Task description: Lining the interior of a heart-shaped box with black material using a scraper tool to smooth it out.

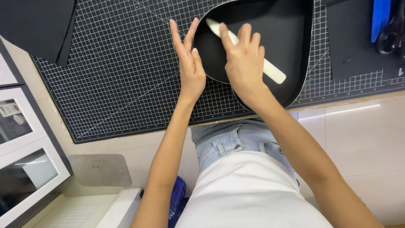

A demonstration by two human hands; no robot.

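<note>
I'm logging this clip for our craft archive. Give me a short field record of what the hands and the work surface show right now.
surface: black gridded cutting mat on a pale worktop
workpiece: black rounded piece with a thin pale edge, lying on the mat
left hand: flat, fingers straight, against the piece's left edge
right hand: gripping a white folding tool, its tip pressed near the piece's upper left rim
nearby: blue-handled tool at upper right; black sheet at upper left

It was a craft workshop: a gridded cutting mat (pixel 126 84) covered the bench, with scissors (pixel 390 36) lying at its edge.
</note>
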